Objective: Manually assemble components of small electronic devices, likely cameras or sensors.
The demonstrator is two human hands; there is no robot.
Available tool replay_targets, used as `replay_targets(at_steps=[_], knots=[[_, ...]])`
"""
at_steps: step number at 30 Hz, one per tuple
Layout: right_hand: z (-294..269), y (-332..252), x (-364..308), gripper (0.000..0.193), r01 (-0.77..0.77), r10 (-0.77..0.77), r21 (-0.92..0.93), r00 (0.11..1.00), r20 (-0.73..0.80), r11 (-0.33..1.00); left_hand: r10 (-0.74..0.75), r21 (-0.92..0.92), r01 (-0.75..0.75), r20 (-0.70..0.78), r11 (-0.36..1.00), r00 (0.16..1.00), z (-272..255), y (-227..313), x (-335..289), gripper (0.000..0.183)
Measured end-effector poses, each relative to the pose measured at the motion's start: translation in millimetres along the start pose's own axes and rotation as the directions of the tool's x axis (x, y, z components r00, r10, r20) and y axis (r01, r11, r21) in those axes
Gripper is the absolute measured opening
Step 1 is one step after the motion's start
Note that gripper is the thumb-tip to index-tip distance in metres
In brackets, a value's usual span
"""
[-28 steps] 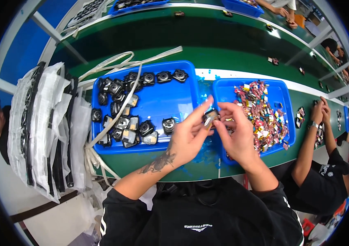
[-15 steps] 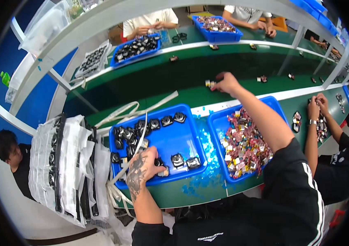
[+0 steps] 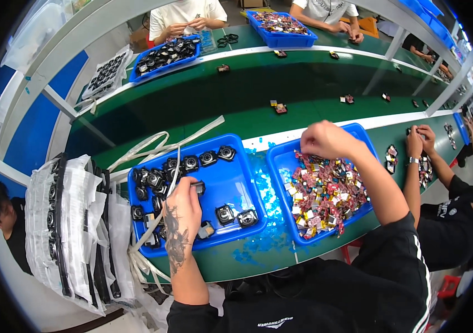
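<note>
My left hand (image 3: 184, 202) is closed on a small black camera-like unit (image 3: 198, 187) over the left blue tray (image 3: 253, 191). Other black units with round lens-like fronts (image 3: 225, 214) lie in that tray, crowded toward its left and far sides. My right hand (image 3: 328, 140) has its fingers curled downward at the far edge of the right blue tray (image 3: 274, 172). Below it is a heap of small reddish circuit boards with yellow and silver parts (image 3: 325, 191). What the right fingertips hold, if anything, is hidden. A board assembly (image 3: 279, 107) lies on the green conveyor belt.
Blue film scraps (image 3: 267, 194) litter the table between the trays. White straps (image 3: 159, 147) trail across the left tray. Stacked wrapped trays (image 3: 64, 222) stand at left. A co-worker's hands (image 3: 421, 139) work at right; others sit across the belt. A pale frame (image 3: 109, 33) arches overhead.
My right hand has left the board assembly on the belt and come back over the right tray. My left hand has risen from the left tray's near edge with a black unit.
</note>
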State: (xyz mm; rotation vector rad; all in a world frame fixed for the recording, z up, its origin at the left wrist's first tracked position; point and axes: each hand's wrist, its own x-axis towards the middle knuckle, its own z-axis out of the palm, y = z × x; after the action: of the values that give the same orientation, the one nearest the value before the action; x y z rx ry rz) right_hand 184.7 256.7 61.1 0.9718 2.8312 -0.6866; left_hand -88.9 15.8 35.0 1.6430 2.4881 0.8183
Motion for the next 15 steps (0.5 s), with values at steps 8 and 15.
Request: replay_targets(at_steps=[8,15], knots=[[25,-11,-31,0.017,0.214,-0.221,-0.094,0.973,-0.069,0.972,0.163,-0.889,0.445,0.458,0.113,0.874,30,32,-13,0.041],[25,-35,-62,0.012,0.084,0.115,0.479,0.921,-0.372,0.874,0.235,-0.898,0.421,0.44,0.129,0.866,45,39,-20,0.025]])
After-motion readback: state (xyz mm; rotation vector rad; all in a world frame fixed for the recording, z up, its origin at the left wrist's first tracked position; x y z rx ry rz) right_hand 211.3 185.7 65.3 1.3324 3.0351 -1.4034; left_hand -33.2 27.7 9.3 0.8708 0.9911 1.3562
